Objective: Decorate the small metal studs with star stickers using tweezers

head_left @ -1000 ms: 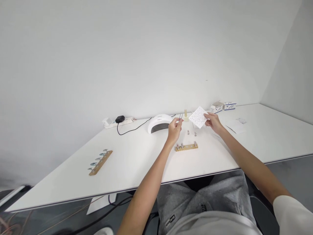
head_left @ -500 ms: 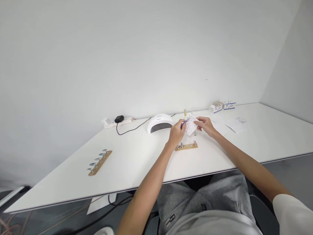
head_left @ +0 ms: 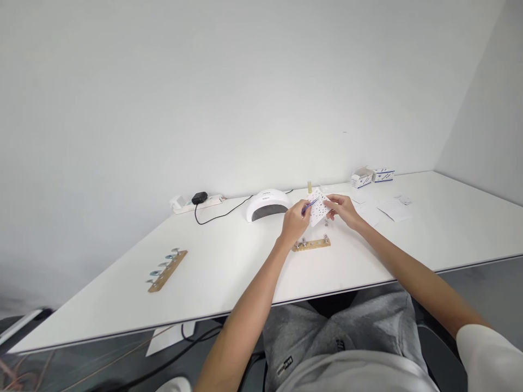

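Tweezers point(head_left: 311, 204) are pinched in the fingers of my left hand point(head_left: 296, 222), tips over a dotted white sticker sheet point(head_left: 319, 213) just right and below frame centre; I can't tell whether they touch it. My right hand point(head_left: 342, 210) pinches the sheet's right edge. I see a nail-tip stand point(head_left: 314, 246) below and a white nail lamp point(head_left: 266, 198) to the left.

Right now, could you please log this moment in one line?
left hand: holds blue tweezers; right hand: holds spotted sheet; nearby: yellowish strip, white arched device
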### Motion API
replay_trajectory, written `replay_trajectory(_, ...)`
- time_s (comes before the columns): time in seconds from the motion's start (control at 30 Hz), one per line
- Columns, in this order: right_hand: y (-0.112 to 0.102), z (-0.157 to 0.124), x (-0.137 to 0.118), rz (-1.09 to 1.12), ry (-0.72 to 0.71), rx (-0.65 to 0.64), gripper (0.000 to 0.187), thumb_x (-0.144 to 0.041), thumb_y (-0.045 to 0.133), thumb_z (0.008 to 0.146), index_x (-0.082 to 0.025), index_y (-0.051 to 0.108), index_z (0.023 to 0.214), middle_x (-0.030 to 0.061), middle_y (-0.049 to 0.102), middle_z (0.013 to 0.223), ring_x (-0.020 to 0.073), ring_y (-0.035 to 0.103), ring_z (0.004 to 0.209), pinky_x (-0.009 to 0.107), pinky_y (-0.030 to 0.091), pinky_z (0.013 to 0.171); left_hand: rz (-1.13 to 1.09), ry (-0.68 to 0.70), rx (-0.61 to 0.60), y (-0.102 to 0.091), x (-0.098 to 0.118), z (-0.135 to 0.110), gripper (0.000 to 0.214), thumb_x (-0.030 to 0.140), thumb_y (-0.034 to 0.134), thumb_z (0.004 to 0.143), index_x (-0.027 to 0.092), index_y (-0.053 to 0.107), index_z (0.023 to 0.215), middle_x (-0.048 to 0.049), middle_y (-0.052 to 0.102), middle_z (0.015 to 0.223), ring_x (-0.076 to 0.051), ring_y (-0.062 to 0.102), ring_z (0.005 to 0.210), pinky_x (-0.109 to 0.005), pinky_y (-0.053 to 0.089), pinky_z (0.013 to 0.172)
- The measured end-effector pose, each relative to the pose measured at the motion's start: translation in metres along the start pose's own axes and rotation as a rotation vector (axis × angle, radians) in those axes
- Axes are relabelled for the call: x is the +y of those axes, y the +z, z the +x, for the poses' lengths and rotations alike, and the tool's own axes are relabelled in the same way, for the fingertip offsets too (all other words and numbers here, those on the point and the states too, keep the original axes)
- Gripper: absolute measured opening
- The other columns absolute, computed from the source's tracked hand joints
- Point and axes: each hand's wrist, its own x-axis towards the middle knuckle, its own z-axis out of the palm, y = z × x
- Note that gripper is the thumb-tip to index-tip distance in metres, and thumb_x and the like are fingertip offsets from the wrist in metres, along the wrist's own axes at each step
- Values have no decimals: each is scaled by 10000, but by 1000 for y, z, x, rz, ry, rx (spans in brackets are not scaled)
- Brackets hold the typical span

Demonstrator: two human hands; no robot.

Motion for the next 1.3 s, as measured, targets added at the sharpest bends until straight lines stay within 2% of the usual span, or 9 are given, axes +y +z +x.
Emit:
replay_trajectory(0.27, 0, 0, 1, 3, -17, 10, 275, -398, 703, 709, -143, 686, 813, 42, 647, 704, 111, 552, 451, 240, 406, 396, -3, -45, -24, -1, 1, 0, 111, 227, 526, 827, 213, 626, 875, -28, 649, 768, -164, 577, 676, -261, 407, 657)
replay_trajectory(0.6, -2, 1, 4, 0, -14, 23, 320, -429, 705, 698, -132, 682, 815, 44, 653, 710, 105, 555, 449, 230, 425, 400, 104, -54, -107, -3, 5, 1, 158, 204, 468, 862, 181, 610, 927, -38, 678, 853, -146, 603, 736, -245, 431, 677)
replay_trajectory(0.9, 0, 0, 2, -10, -15, 40, 298, -418, 708, 697, -132, 677, 776, 37, 643, 684, 102, 554, 444, 222, 417, 391, 114, -25, -88, -2, 2, 0, 157, 212, 466, 870, 177, 611, 916, -34, 672, 844, -140, 593, 731, -242, 427, 671)
replay_trajectory(1.0, -2, 2, 2, -4, -30, 86, 293, -412, 705, 697, -134, 674, 784, 37, 640, 686, 104, 555, 446, 223, 415, 387, 112, -25, -78, -2, 3, 0, 157, 218, 468, 873, 179, 612, 923, -32, 672, 851, -139, 593, 742, -241, 430, 683)
replay_trajectory(1.17, -8, 5, 0, 24, -58, 244, 288, -407, 686, 707, -142, 659, 816, 28, 631, 664, 102, 547, 425, 220, 405, 370, 115, -36, -44, -4, 4, 0, 153, 223, 472, 872, 178, 614, 907, -24, 669, 821, -132, 588, 709, -236, 427, 663)
replay_trajectory(1.3, -10, 6, 2, 34, -59, 270, 277, -402, 677, 718, -144, 642, 813, 36, 644, 707, 94, 542, 401, 215, 387, 353, 106, -45, -45, -4, 3, 1, 156, 222, 469, 874, 180, 614, 912, -20, 669, 819, -126, 592, 711, -228, 430, 666)
